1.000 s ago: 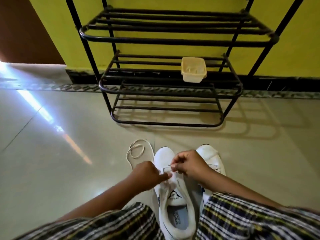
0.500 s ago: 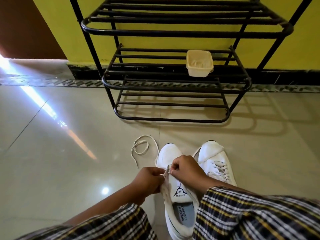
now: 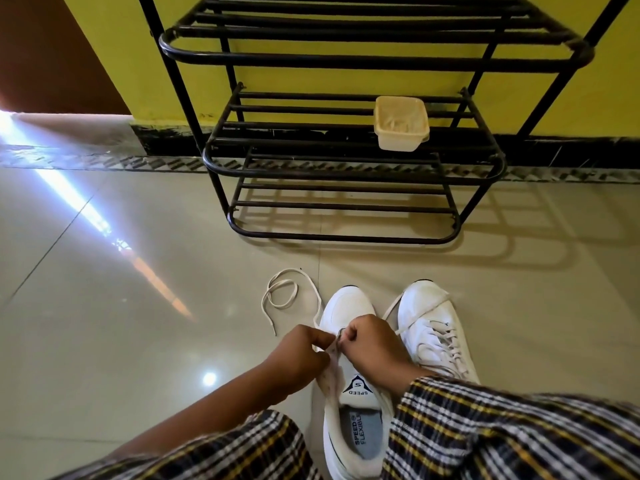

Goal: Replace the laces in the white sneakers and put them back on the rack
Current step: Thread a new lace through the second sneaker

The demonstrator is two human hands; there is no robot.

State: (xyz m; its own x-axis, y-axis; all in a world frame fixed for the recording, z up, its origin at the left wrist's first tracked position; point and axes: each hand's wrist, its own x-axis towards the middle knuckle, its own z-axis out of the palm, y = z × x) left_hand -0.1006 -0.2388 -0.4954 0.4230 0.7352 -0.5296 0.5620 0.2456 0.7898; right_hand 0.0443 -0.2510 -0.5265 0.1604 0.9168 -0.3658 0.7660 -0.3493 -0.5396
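While the left sneaker (image 3: 349, 382) sat unlaced on the floor (image 3: 121, 341), the left hand (image 3: 298, 362) pinched its eyelet edge. The right hand (image 3: 374, 344) pinched the lace (image 3: 287, 296) there.

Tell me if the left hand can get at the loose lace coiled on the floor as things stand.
Probably yes. The loose lace lies on bare floor just ahead of the left hand, nothing between them, but that hand is pinching the lace at the sneaker and must let go first.
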